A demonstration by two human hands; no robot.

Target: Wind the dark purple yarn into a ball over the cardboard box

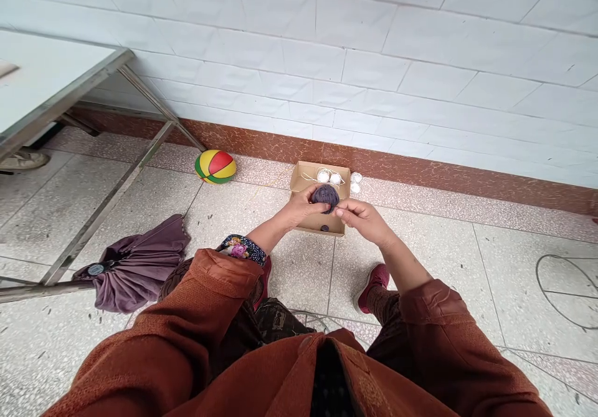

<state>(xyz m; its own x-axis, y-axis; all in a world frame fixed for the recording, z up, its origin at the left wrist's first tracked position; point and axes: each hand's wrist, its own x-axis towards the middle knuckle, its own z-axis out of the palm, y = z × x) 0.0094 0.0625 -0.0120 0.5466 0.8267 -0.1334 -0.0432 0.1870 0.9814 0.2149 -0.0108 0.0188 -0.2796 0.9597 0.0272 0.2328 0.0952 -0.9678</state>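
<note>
In the head view, my left hand (306, 206) is wrapped round a dark purple ball of yarn (326, 197). My right hand (359, 217) is pinched closed at the ball's right side; what its fingertips grip is too small to make out, perhaps a strand. Both hands are above an open cardboard box (343, 176) on the floor. White balls of yarn (323, 175) with loose strands lie at the box's far side. A small dark piece (325, 228) sits near its front edge.
More white balls (355, 183) lie right of the box by the wall. A colourful ball (215, 167), a folded purple umbrella (140, 261) and a metal-framed table (60, 86) are to the left. A thin wire ring (567, 292) lies at the right.
</note>
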